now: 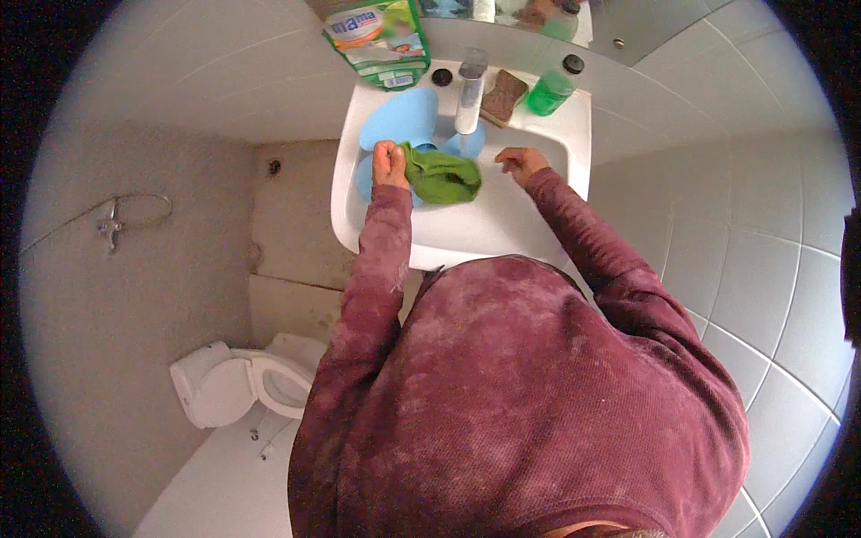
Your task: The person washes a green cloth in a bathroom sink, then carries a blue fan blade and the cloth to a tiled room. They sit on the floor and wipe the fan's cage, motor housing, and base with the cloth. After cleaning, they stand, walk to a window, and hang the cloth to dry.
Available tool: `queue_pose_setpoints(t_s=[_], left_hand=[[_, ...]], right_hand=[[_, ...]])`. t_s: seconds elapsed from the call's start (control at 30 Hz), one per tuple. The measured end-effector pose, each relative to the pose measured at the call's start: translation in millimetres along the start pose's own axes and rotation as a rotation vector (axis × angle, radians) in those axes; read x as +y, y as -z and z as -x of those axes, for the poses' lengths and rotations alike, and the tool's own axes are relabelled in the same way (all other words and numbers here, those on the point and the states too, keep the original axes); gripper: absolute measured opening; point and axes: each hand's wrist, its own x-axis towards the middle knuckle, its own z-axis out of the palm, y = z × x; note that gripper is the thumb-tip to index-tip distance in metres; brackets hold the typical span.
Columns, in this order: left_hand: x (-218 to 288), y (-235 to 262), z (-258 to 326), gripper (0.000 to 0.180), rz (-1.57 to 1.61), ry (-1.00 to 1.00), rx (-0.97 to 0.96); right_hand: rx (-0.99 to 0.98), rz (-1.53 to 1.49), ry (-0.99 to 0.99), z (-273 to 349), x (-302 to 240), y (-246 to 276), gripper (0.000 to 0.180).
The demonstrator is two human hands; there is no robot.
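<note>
Head: L hand (pixel 391 166) w/ cloth (pixel 443 177); lettered grn pouch (pixel 378 47).

A white toilet (pixel 224 393) with its lid raised stood on the pale floor (pixel 197 484) of a bathroom, where a metal shower tap (pixel 109 228) jutted from a grey wall (pixel 152 314), opposite a wall of glossy, light tiles (pixel 695 255) with pale grout lines.

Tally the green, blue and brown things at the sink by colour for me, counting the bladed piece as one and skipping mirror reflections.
Green: 3 (cloth at the left hand, pouch, bottle of green liquid)
Blue: 1 (bladed piece)
Brown: 1 (sponge)
Total: 5
</note>
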Motion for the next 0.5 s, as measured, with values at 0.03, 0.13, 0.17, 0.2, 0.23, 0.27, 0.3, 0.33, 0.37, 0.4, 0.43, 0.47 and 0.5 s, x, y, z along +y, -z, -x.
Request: queue_pose_setpoints(t_s=[0.03, 0.13, 0.17, 0.2, 0.23, 0.27, 0.3, 0.33, 0.37, 0.4, 0.43, 0.47, 0.5], left_hand=[[2, 5, -2, 0.020, -0.054, 0.010, -0.019], [30, 1, -10, 0.022, -0.139, 0.068, -0.127], [37, 1, -10, 0.021, -0.110, 0.074, -0.207], [47, 2, -7, 0.021, -0.083, 0.085, -0.284], [58, -1, -4, 0.020, -0.046, 0.092, -0.372], [74, -6, -2, 0.018, 0.000, 0.225, -0.484], [87, -16, -3, 0.018, 0.062, 0.220, -0.556], [98, -24, -2, 0.018, 0.120, 0.219, -0.619], [104, -30, -1, 0.017, 0.177, 0.219, -0.684], [105, -32, -6, 0.019, 0.122, 0.167, -0.668], [108, -33, -8, 0.019, 0.028, 0.124, -0.564], [117, -33, -12, 0.019, -0.069, 0.080, -0.456], [122, -31, -15, 0.019, -0.161, 0.032, -0.344]], right_hand=[[-0.007, -0.262, -0.124, -2, 7, 2, 0.026], [0.027, -0.358, -0.048, -14, 30, 10, 0.026], [0.018, -0.348, 0.014, -13, 16, 7, 0.028], [0.005, -0.340, 0.076, -6, -19, 6, 0.031], [0.003, -0.326, 0.132, 5, -54, 9, 0.035], [0.006, -0.366, 0.238, 16, -91, 11, 0.042], [0.048, -0.358, 0.343, 19, -103, 12, 0.045], [0.086, -0.351, 0.448, 20, -114, 10, 0.048], [0.155, -0.303, 0.554, 13, -107, 5, 0.045], [0.152, -0.284, 0.527, 8, -101, 7, 0.042], [0.149, -0.261, 0.497, 4, -93, 12, 0.039], [0.074, -0.272, 0.337, 3, -80, 26, 0.036], [-0.003, -0.276, 0.180, 5, -75, 39, 0.032]])
